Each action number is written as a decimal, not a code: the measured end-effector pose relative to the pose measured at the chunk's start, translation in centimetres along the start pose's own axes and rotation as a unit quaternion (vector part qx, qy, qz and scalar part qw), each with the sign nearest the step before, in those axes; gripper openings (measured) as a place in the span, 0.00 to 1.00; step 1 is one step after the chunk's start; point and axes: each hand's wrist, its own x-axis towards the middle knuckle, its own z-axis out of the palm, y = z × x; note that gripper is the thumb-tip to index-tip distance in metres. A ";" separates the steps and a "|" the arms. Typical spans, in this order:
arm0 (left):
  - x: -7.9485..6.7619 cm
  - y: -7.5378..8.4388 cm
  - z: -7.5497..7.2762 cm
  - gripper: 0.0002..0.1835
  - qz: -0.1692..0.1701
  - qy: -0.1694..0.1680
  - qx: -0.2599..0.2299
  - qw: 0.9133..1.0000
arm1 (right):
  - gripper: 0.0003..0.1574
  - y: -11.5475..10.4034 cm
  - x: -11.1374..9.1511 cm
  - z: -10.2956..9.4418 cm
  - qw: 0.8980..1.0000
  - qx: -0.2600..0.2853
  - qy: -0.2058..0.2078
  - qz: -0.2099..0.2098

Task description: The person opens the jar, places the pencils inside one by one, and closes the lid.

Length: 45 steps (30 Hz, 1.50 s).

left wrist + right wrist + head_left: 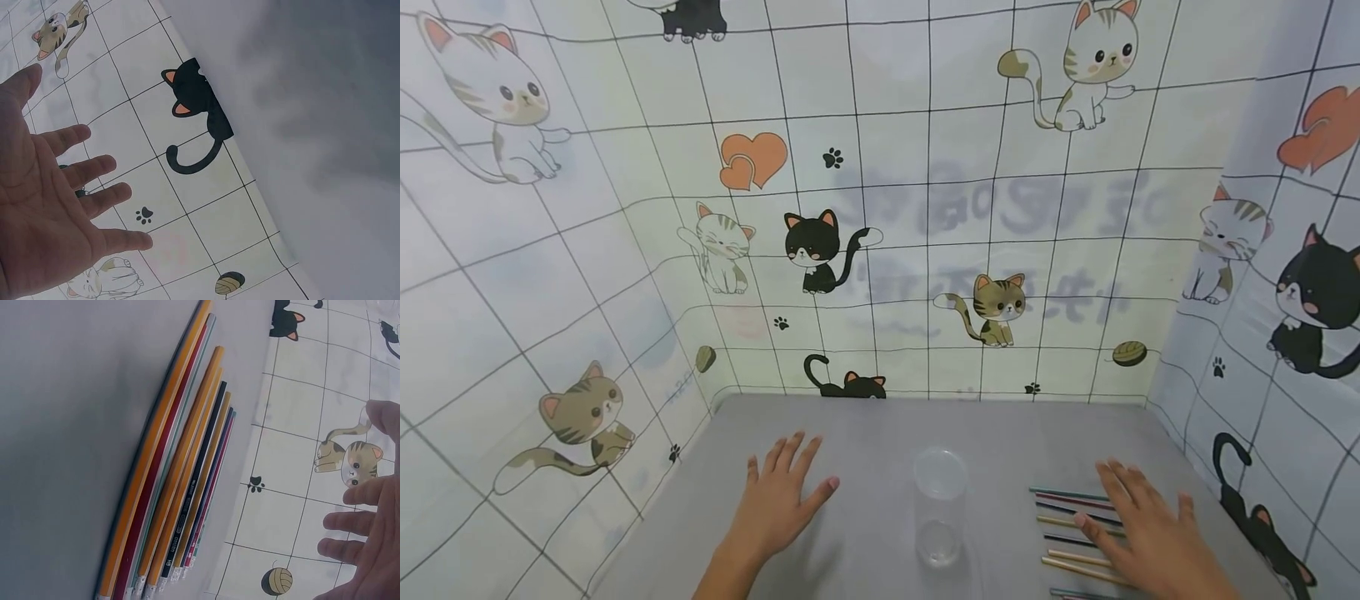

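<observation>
On the grey table stands a clear, see-through cylindrical container (939, 512), upright between the two hands. To its left my left hand (778, 504) is held with fingers spread and straight, holding nothing; its palm (44, 206) faces the camera in the left wrist view. At the right, a row of pencils (1078, 570) lies roughly side by side. My right hand (1153, 537) hovers over their right ends, fingers extended, hiding part of them. The right wrist view shows the pencils (161, 462) in yellow, red, black and blue-green, with that hand (375, 550) apart from them.
A white gridded sheet (895, 200) printed with cartoon cats rises behind the table (865, 433) and along both sides. Its lower edge meets the tabletop at the back.
</observation>
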 end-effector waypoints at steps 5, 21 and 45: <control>0.0 -0.2 -0.2 0.45 -0.007 -0.006 0.001 1.000 | 0.62 0.1 0.0 0.1 1.000 -0.003 -0.005 -0.001; 1.1 -0.3 0.4 0.39 0.083 -0.038 -0.208 0.974 | 0.63 -2.1 -0.2 1.8 0.980 0.189 0.003 -0.061; 4.4 5.7 -0.1 0.45 0.181 -0.082 -0.240 0.950 | 0.78 -8.6 2.1 6.7 0.950 0.304 -0.005 -0.072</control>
